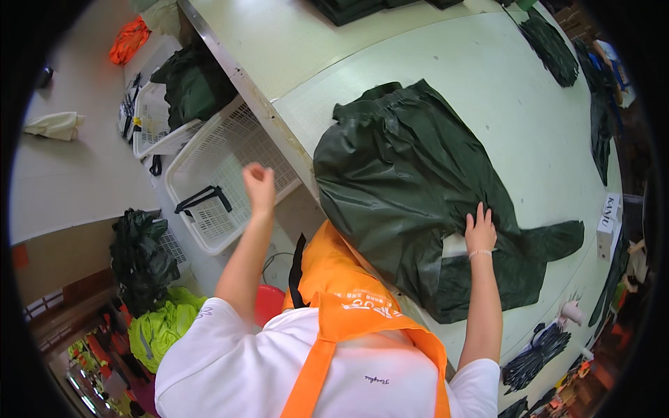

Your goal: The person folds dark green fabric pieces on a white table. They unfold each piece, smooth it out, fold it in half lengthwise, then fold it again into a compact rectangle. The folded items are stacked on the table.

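Observation:
A dark green, shiny waterproof garment (404,181) lies crumpled across the pale table, with a gathered edge at its far end and a narrow part stretching to the right. My right hand (481,230) rests flat on its near right part, fingers apart, beside a small gap where the table shows through. My left hand (258,182) is raised off the table's left edge, over a white plastic basket (182,167). Its fingers are curled in and nothing shows between them. A black strap (202,200) lies in that basket, below and left of the hand.
Behind stands another white basket (150,104) with dark green fabric (195,83). Folded dark pieces (348,8) lie on the table's far side. Bundles of dark cords (536,355) and a white box (608,226) sit at the right. Bright yellow-green clothing (164,327) is piled at left.

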A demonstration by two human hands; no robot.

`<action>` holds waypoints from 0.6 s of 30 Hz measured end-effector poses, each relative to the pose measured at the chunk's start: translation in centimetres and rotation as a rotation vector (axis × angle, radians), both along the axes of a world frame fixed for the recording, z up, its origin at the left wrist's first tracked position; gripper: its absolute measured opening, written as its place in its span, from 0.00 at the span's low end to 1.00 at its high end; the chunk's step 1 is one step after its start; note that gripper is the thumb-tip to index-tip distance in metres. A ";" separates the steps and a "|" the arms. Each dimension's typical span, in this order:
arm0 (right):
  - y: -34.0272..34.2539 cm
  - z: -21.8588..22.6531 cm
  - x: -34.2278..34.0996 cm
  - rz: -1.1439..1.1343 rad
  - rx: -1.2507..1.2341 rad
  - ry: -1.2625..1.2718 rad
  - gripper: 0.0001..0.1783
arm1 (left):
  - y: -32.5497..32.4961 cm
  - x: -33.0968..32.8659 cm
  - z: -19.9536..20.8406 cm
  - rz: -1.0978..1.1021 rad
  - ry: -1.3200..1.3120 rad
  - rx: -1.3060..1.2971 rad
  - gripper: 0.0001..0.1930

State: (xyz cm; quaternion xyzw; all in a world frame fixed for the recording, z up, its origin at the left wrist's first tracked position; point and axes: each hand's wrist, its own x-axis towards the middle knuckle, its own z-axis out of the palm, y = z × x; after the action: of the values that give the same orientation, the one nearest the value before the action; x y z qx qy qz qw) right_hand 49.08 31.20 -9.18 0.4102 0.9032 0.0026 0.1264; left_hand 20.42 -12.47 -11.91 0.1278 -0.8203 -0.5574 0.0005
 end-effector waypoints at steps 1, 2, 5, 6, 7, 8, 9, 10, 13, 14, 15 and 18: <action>-0.8 0.5 0.3 0.050 0.023 -0.011 0.31 | 1.6 -1.2 2.2 -0.048 0.151 0.032 0.18; -2.0 1.1 0.4 0.100 0.044 -0.025 0.31 | 3.9 -2.3 5.7 -0.098 0.300 0.060 0.19; -3.7 1.1 0.6 0.198 0.113 0.037 0.31 | 13.5 -4.6 8.9 -0.432 0.594 -0.388 0.24; -4.0 1.3 0.6 0.203 0.083 0.052 0.31 | 16.7 -5.4 9.2 -0.468 0.739 -0.555 0.25; -4.5 1.8 0.5 0.178 0.032 0.046 0.31 | 19.0 -6.5 10.4 -0.637 0.435 -0.783 0.25; -5.0 2.0 0.6 0.184 0.029 0.064 0.31 | 20.2 -7.2 11.1 -0.795 0.115 -0.993 0.26; -5.0 1.8 0.8 0.161 -0.006 0.077 0.31 | 20.8 -7.5 10.8 -0.867 0.095 -0.922 0.23; -5.1 1.8 1.0 0.140 -0.041 0.091 0.31 | 21.1 -7.6 10.1 -0.936 0.074 -0.851 0.19; -5.1 1.8 1.2 0.119 -0.034 0.101 0.31 | 21.0 -2.3 10.7 -0.916 0.810 -0.497 0.04; -5.5 1.7 1.3 0.112 -0.040 0.098 0.31 | 20.2 0.6 12.1 -1.012 0.990 -0.501 0.04; -5.6 1.9 0.8 0.123 -0.038 0.086 0.31 | 18.8 3.0 12.9 -1.090 1.118 -0.306 0.05; -6.0 2.0 0.6 0.070 -0.072 0.055 0.31 | 16.5 6.1 13.2 -1.249 1.197 -0.181 0.11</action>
State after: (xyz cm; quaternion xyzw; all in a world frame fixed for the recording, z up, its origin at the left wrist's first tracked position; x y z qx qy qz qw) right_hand 49.64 25.25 -7.13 0.3737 0.9195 -0.0368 0.1160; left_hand 26.51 4.02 1.26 -0.6608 -0.6434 -0.3618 0.1361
